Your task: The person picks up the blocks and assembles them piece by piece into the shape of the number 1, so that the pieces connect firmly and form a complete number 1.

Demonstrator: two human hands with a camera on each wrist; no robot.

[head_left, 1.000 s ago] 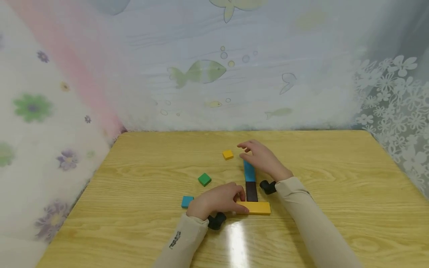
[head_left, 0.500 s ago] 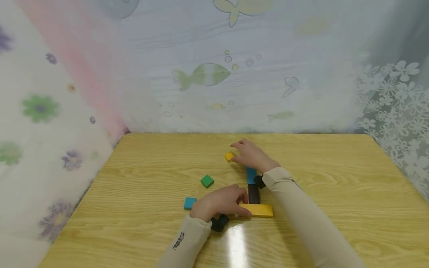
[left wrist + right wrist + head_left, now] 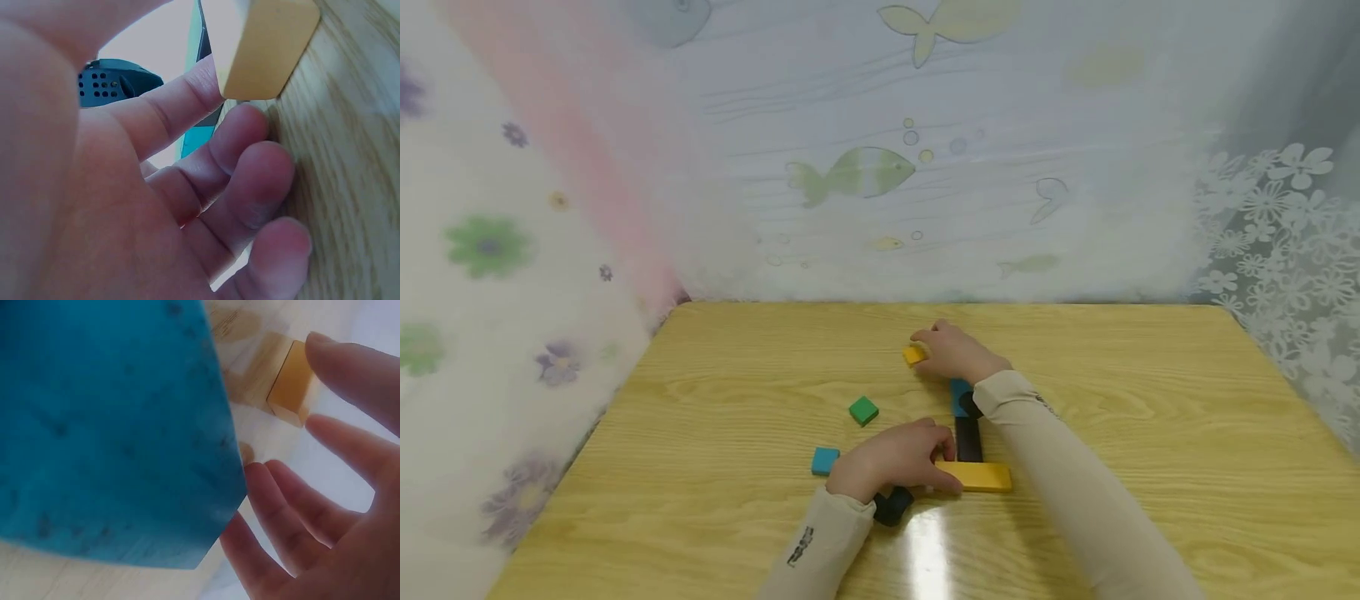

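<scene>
Thumb and forefinger of the left hand pinch the 9 o'clock end of a long yellow block lying flat on the wood-grain table; the thumb is on its 6 o'clock side, the forefinger on its 12 o'clock side. In the left wrist view the other fingers bend loosely beside that end, low over the tabletop.

From the long yellow block a black block runs toward 12 o'clock, and a blue block continues the line, partly hidden by the right wrist.

Beyond it, the right hand reaches toward 9 o'clock to a small yellow block, which lies on the table at 10 o'clock from the blue block. Its thumb and forefinger stand apart with their tips at the near edge of the small yellow block; whether they touch it I cannot tell. The remaining fingers of that hand are spread and slightly bent.

A green block lies at 11 o'clock from the left hand, turned cornerwise, and a small blue block lies at 9 o'clock, just beside the wrist. Past the table's 12 o'clock edge hangs a pale fish-print curtain.
</scene>
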